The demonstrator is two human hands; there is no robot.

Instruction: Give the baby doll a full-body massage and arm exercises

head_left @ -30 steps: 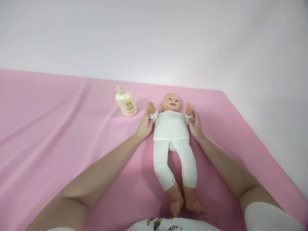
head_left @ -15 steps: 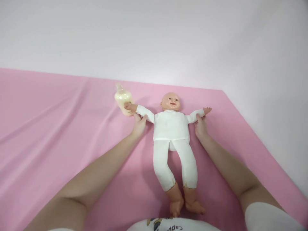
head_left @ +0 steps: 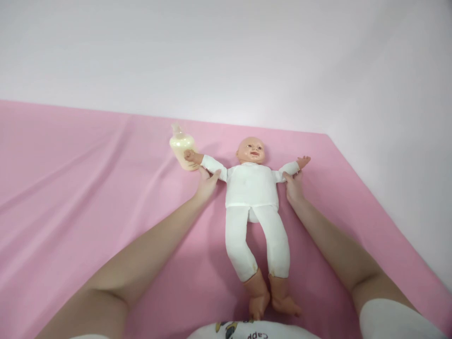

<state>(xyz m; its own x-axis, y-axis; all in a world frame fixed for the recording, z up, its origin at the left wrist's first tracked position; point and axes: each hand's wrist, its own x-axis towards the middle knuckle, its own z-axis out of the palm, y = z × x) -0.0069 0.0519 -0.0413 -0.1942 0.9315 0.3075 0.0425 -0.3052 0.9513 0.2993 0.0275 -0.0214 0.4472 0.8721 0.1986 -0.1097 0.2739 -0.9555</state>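
A baby doll (head_left: 251, 186) with a white cloth body lies on its back, its head away from me and both arms spread wide. My left hand (head_left: 207, 185) grips the doll's arm on the left, thumb on top near the elbow and fingers underneath, mostly hidden. On the other side, my right hand (head_left: 294, 187) holds the doll's right-side arm the same way, its thumb by the upper arm. Beyond my left hand lies a bottle (head_left: 183, 147) of pale yellow liquid with a clear top; the doll's fist overlaps it.
A pink sheet (head_left: 88, 188) with several creases lies under the doll and bottle. Its far edge meets a white surface (head_left: 212, 61), and its right edge slants towards me. My white printed shirt (head_left: 252, 331) shows at the bottom, close to the doll's feet.
Both thumbs have slid inward along the doll's sleeves, towards its shoulders. The doll's arms have shifted very slightly; its body and the bottle stay in about the same place.
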